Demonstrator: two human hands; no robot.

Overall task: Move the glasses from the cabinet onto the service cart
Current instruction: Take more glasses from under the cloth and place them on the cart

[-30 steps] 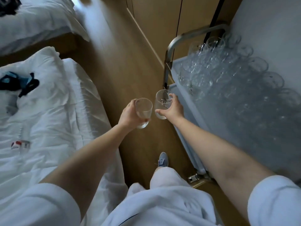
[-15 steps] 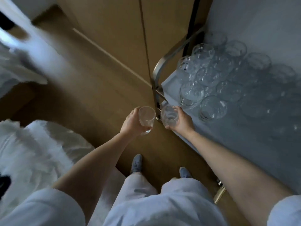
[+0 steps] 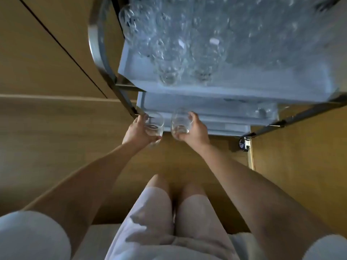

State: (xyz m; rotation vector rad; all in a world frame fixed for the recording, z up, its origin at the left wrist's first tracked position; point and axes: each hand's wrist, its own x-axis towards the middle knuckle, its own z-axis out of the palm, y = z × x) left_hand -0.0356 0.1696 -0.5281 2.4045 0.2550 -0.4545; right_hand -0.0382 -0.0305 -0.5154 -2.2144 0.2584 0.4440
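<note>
glasses (image 3: 180, 124) gripped in the left hand (image 3: 138, 131) and right hand (image 3: 196, 132) had sunk from the crowded top of the service cart (image 3: 131, 72) to its lower shelf (image 3: 216, 107), likely their landing spot.

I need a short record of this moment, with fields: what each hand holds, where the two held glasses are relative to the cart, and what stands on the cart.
left hand: grips the first glass round its side
right hand: grips the second glass the same way
held glasses: clear, side by side, a narrow gap between them
position: at the near edge of the lower shelf, not yet set down
service cart: grey trays in a metal frame
top shelf: crowded with stored glasses, blurred
</note>
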